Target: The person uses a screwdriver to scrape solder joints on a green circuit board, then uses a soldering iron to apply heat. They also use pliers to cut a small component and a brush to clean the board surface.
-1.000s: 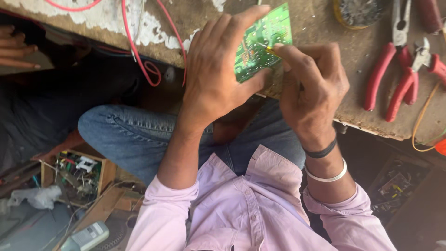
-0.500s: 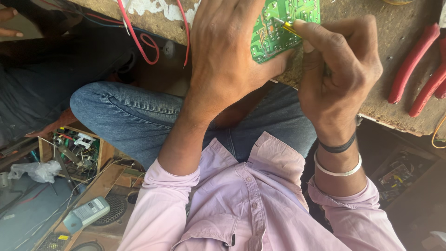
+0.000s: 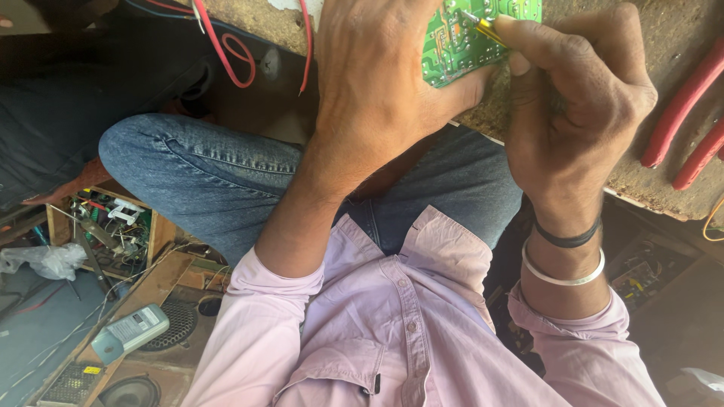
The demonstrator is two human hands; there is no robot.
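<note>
My left hand (image 3: 377,83) grips a green circuit board (image 3: 460,41) by its lower left edge and holds it over a worn wooden bench top (image 3: 641,185). My right hand (image 3: 573,113) pinches a thin yellow-tipped tool (image 3: 486,29), whose tip touches the board's face near its top. That wrist carries a black band and a silver bangle. The top of the board is cut off by the frame edge. Pink shirt sleeves and blue jeans fill the space below both hands.
Red-handled pliers (image 3: 679,113) lie on the bench at the right. Red wires (image 3: 226,45) loop at the upper left. On the floor at the left are a wooden box of parts (image 3: 105,226), a grey handheld device (image 3: 132,332) and a speaker grille (image 3: 177,324).
Both hands and the board have drifted toward the top of the view and look closer. The tool tip stays on the board. The left hand's grip is unchanged.
</note>
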